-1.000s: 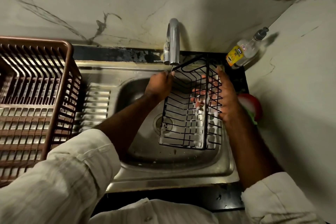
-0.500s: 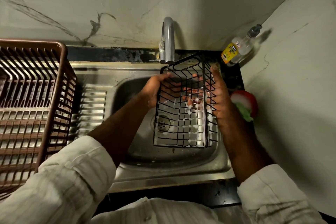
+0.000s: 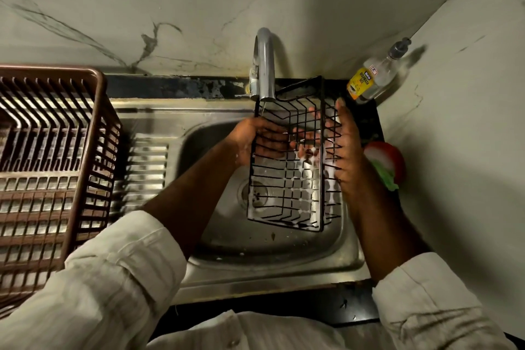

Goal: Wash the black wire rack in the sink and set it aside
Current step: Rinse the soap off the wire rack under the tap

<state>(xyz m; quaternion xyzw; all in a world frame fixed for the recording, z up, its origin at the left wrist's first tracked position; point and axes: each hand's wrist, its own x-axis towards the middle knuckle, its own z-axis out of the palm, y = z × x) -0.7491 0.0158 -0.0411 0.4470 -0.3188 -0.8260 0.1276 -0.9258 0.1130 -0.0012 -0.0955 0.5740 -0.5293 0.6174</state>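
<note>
The black wire rack (image 3: 287, 196) stands on end over the steel sink (image 3: 255, 261), its top just under the spout of the grey tap (image 3: 264, 65). White suds cling to its lower wires. My left hand (image 3: 255, 142) grips the rack's left side, fingers curled through the wires. My right hand (image 3: 348, 148) holds the right side, with its fingers reaching inside through the wires. A thin trickle of water falls from the spout.
A brown plastic dish basket (image 3: 48, 167) stands on the drainboard at the left. A dishwash gel bottle (image 3: 375, 77) sits in the back right corner. A red and green scrubber (image 3: 386, 162) lies on the right ledge. Marble walls close in behind and to the right.
The rack has shifted left, nearer the tap spout. My left hand went from its top corner to gripping its left side. My right hand stayed on the right side.
</note>
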